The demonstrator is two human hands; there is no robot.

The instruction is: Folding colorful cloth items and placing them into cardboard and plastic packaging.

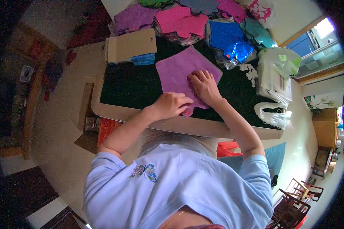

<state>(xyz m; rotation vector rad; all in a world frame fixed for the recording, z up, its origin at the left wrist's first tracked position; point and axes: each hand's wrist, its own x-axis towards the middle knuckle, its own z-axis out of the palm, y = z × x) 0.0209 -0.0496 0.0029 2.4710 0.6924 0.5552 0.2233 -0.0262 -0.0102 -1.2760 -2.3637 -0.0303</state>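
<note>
A flat purple cloth piece (pixel 177 68) with angular corners lies on the black tabletop in front of me. Its narrow lower tab, marked with a small red dot (pixel 186 113), reaches the table's near edge. At that tab is my left hand (pixel 172 105), its fingers bent and closed on the cloth's lower edge; the fingertips are partly hidden. My right hand (pixel 204 87) rests on the right half of the cloth, palm down, with fingers apart and slightly bent.
Along the far side lie plastic-wrapped stacks of pink (pixel 182 22), blue (pixel 227 38) and purple pieces (pixel 135 18). A cardboard box (pixel 130 46) with blue sheets (pixel 143 59) stands far left. Clear plastic bags (pixel 271 76), white strings (pixel 273 116) and small white pieces (pixel 249 72) lie right.
</note>
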